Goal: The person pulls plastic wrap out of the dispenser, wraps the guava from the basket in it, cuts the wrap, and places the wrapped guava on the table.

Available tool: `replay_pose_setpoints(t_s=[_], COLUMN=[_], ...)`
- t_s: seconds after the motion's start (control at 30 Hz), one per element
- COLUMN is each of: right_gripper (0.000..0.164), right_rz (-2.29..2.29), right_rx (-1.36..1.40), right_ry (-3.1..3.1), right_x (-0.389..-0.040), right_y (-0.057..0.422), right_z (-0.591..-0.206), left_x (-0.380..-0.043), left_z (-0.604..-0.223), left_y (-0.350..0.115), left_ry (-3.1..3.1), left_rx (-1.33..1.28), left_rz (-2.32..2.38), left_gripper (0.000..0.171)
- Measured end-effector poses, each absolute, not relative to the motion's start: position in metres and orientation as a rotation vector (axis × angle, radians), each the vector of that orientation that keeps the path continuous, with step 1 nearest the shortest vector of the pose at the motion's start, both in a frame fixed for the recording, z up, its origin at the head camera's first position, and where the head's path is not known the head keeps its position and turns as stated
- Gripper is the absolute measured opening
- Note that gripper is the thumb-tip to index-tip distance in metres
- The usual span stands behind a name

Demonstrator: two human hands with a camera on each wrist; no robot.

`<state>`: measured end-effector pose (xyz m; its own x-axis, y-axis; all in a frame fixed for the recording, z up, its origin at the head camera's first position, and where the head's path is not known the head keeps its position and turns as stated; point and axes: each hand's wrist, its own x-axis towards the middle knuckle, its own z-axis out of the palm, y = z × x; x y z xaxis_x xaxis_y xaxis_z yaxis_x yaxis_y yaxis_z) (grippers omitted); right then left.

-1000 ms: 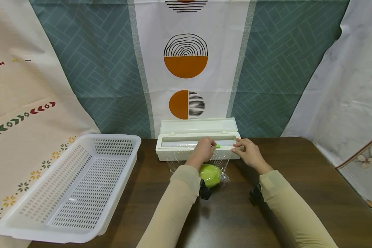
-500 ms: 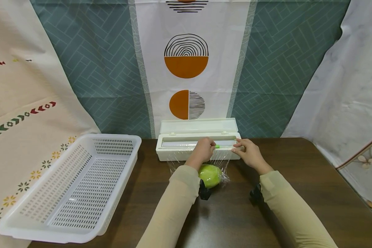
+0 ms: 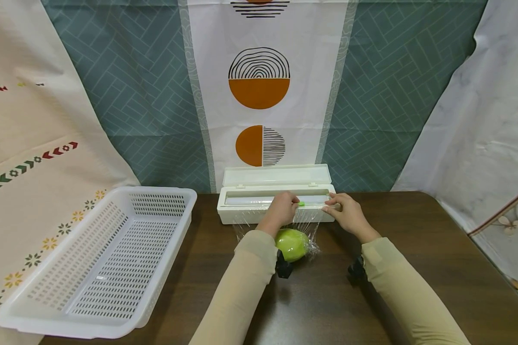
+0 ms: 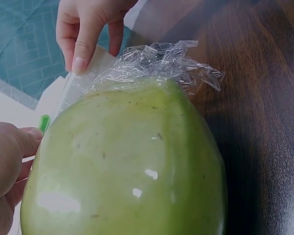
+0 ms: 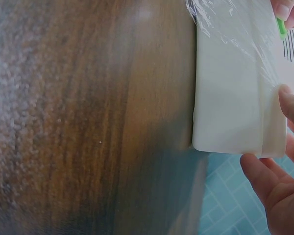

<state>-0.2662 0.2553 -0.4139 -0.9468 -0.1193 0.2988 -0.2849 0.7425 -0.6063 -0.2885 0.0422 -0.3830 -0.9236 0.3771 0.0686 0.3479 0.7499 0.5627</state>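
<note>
A white cling film dispenser point(image 3: 239, 215) stands at the back of the table with its lid up. My left hand point(image 3: 280, 211) pinches the small green slide cutter point(image 3: 301, 203) on the dispenser's front track. At the box's right end, my right hand point(image 3: 349, 215) grips the corner with thumb and fingers. Clear cling film point(image 4: 157, 61) runs from the box down to a smooth green fruit point(image 3: 291, 245), bunching beside it. The fruit, with its glossy specked skin, lies under my left wrist, partly hidden by it in the head view.
A white perforated plastic basket point(image 3: 112, 258) stands at the left of the dark wooden table point(image 3: 328, 306). A patterned cloth point(image 3: 259, 143) hangs right behind the dispenser, and pale cloths hang at both sides.
My left hand has slid slightly left along the dispenser with the green slide cutter. The right hand, fruit and box stay in place.
</note>
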Motion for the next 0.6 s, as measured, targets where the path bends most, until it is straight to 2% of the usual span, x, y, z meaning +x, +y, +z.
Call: replay_pose_setpoints(t_s=[0.6], right_gripper=[0.027], right_rz=[0.995], right_rx=[0.319], right_ry=[-2.7], right_x=[-0.2687], right_y=[0.2551], right_z=[-0.4146], left_x=[-0.287], left_z=[-0.3814], left_y=[0.0383], left_ry=[2.876], left_rx=[0.579], left_rz=[0.933], left_gripper=[0.025])
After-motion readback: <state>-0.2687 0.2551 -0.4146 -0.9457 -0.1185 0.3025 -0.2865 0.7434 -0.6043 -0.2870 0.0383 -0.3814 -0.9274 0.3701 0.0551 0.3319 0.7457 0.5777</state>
